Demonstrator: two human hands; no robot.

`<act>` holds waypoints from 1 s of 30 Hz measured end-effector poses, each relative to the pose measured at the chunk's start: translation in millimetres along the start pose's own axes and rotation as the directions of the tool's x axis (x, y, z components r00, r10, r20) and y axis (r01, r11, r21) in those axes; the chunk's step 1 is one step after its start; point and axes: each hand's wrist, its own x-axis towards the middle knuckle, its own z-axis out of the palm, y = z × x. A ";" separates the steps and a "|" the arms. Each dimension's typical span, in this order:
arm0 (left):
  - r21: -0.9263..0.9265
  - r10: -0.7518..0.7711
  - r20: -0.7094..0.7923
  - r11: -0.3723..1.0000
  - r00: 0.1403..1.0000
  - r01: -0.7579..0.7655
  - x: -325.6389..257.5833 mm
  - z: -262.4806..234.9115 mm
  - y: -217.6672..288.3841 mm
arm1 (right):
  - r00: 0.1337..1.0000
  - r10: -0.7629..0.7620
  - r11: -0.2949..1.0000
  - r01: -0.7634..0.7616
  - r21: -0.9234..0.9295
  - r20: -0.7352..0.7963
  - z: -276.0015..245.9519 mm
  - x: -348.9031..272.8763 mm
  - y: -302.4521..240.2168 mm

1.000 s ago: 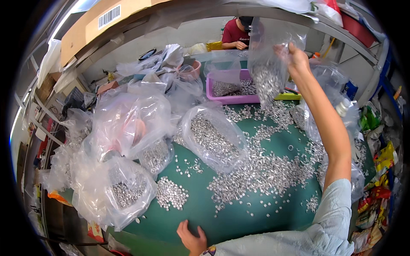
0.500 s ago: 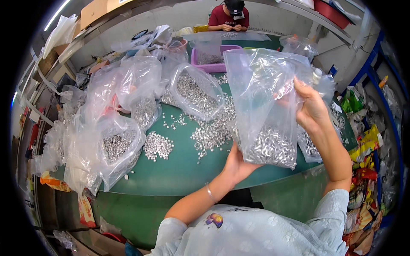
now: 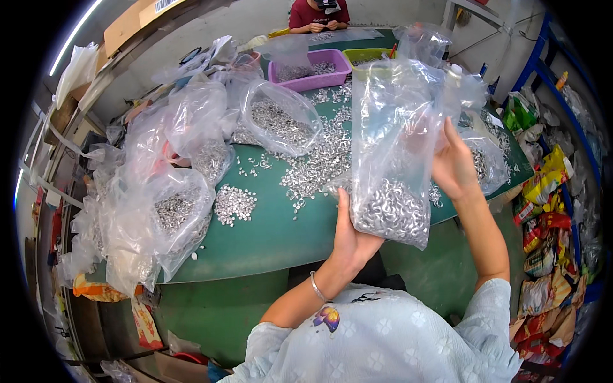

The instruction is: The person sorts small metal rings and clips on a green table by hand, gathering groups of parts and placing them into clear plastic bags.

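The left hand point(image 3: 353, 242) clasps the clear plastic bag point(image 3: 393, 207), fingers hidden; I can't tell whether the right hand point(image 3: 457, 169) pinches.

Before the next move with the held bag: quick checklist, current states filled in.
1. Clear bag roughly upright, with metal pieces gathered at the bottom: ok.
2. Left hand supporting its lower left: ok.
3. Right hand gripping firmly: cannot tell; it is at the bag's right side, fingers partly hidden.
4. Bag mouth closed: cannot tell from this angle.
5. Green table free of loose pieces beside the bag: not ok, loose pieces lie scattered.
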 end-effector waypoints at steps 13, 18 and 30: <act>0.221 0.041 -0.098 0.975 0.994 -0.019 0.3 -15.6 -31.5 | 0.999 -0.053 0.669 0.037 -0.742 0.001 -32.3 -88.3 63.8; 0.266 -0.025 -0.075 0.963 0.997 0.044 11.3 -28.2 -64.1 | 0.970 -0.227 0.743 0.116 -0.659 -0.085 -67.3 -115.6 71.6; 0.676 -0.370 0.231 0.726 0.900 0.125 36.0 -35.2 -130.2 | 0.501 -0.644 0.762 0.357 -0.540 -0.578 -109.7 -181.0 60.6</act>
